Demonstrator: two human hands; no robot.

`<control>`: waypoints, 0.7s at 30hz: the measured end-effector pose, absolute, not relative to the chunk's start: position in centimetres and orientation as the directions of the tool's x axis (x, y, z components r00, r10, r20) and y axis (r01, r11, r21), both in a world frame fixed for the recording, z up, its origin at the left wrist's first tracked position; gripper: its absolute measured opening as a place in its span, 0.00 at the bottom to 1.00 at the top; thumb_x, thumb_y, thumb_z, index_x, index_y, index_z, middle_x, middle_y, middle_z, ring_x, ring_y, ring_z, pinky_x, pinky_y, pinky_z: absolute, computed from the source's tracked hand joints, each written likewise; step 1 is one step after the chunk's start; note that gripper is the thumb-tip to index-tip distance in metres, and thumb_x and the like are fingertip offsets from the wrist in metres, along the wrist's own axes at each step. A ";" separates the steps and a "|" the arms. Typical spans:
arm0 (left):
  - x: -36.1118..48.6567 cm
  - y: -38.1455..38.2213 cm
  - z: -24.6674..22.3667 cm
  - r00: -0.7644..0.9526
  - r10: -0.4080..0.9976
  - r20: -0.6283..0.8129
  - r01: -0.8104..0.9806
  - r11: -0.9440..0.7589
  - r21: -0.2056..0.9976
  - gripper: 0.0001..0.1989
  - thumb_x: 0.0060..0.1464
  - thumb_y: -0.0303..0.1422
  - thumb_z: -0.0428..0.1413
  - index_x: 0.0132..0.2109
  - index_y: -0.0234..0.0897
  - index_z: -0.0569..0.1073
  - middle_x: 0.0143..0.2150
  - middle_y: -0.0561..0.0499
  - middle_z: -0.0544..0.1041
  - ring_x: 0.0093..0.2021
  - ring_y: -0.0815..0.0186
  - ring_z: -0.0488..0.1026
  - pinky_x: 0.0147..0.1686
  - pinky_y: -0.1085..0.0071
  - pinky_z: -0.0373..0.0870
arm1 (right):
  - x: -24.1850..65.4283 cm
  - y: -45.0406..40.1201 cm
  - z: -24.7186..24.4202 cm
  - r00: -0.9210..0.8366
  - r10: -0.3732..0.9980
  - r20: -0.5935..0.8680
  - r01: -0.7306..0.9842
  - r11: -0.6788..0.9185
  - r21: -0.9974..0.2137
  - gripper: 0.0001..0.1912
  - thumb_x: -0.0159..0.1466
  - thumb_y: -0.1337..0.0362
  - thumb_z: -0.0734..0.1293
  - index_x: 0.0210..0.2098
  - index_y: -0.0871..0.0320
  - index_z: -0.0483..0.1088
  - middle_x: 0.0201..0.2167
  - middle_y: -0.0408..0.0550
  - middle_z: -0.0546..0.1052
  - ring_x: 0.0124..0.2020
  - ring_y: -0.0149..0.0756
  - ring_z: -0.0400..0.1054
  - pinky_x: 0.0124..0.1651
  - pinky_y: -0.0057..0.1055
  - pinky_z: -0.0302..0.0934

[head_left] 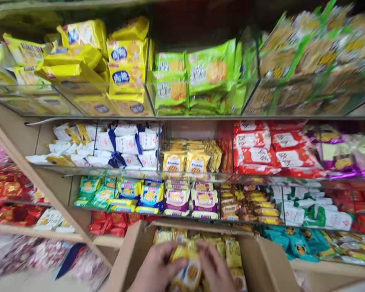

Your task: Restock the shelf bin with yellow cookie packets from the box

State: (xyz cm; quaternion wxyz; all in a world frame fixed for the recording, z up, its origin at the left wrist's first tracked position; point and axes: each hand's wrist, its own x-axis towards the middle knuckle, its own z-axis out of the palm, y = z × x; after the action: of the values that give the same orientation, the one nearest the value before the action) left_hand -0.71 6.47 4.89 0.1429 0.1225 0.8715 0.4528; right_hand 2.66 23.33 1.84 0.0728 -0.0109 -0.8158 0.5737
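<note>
An open cardboard box [126, 251] stands below the shelves, filled with yellow-gold cookie packets [232, 253]. Both of my hands are inside its opening. My left hand [159, 265] has its thumb and fingers closed on a cookie packet [190, 273] with a round cookie picture. From the other side, my right hand [214, 265] curls its fingers against the same packet. Motion blurs the fingertips, and whether more than one packet is held cannot be made out. Matching packets marked "Cookies" [197, 163] stand in the middle shelf compartment straight ahead.
Clear dividers and front rails [197, 176] split the shelves into compartments. Yellow packs [127, 77] and green packs [211, 69] fill the top. White packs [127, 144] and red packs [255, 150] flank the cookies. A wooden upright [39, 174] stands left.
</note>
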 end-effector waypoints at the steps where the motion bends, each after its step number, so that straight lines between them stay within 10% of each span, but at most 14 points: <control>1: -1.0 7.7 5.4 -0.935 0.346 -0.081 0.066 0.392 0.918 0.16 0.44 0.39 0.57 0.40 0.37 0.73 0.34 0.53 0.77 0.34 0.67 0.71 0.36 0.73 0.67 | 2.5 23.2 1.9 -0.983 0.167 0.082 -0.036 0.261 -0.965 0.23 0.60 0.46 0.51 0.32 0.56 0.67 0.25 0.45 0.72 0.28 0.34 0.67 0.30 0.28 0.61; 5: -1.7 11.3 6.6 -0.950 0.302 -0.075 -0.111 -0.105 0.988 0.12 0.44 0.41 0.57 0.29 0.34 0.72 0.21 0.56 0.72 0.24 0.72 0.67 0.27 0.75 0.65 | 1.2 23.0 3.1 -0.928 0.361 0.096 -0.047 0.142 -0.989 0.20 0.60 0.48 0.53 0.25 0.57 0.61 0.18 0.41 0.66 0.21 0.31 0.61 0.24 0.25 0.55; 10: -1.9 12.3 6.7 -0.982 0.185 -0.024 -0.066 -0.223 0.973 0.16 0.49 0.43 0.51 0.22 0.35 0.65 0.17 0.58 0.63 0.20 0.75 0.59 0.22 0.77 0.59 | 0.9 23.0 4.2 -0.862 0.439 0.253 -0.138 0.277 -0.951 0.18 0.61 0.51 0.53 0.25 0.57 0.61 0.17 0.40 0.66 0.20 0.30 0.60 0.23 0.24 0.54; 21: -1.7 11.8 5.3 -0.960 0.114 0.255 0.279 0.421 0.863 0.19 0.55 0.41 0.42 0.20 0.39 0.50 0.19 0.59 0.50 0.21 0.74 0.49 0.22 0.76 0.49 | 1.6 22.7 2.1 -0.803 0.561 0.202 -0.026 0.305 -0.952 0.17 0.62 0.51 0.50 0.27 0.56 0.58 0.22 0.43 0.65 0.25 0.32 0.60 0.28 0.27 0.55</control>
State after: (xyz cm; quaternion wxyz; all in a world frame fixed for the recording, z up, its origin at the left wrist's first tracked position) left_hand -1.70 11.82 5.28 -0.0786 0.1169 0.8392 0.5253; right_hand 1.58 22.74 2.14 0.2608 -0.1752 -0.7647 0.5627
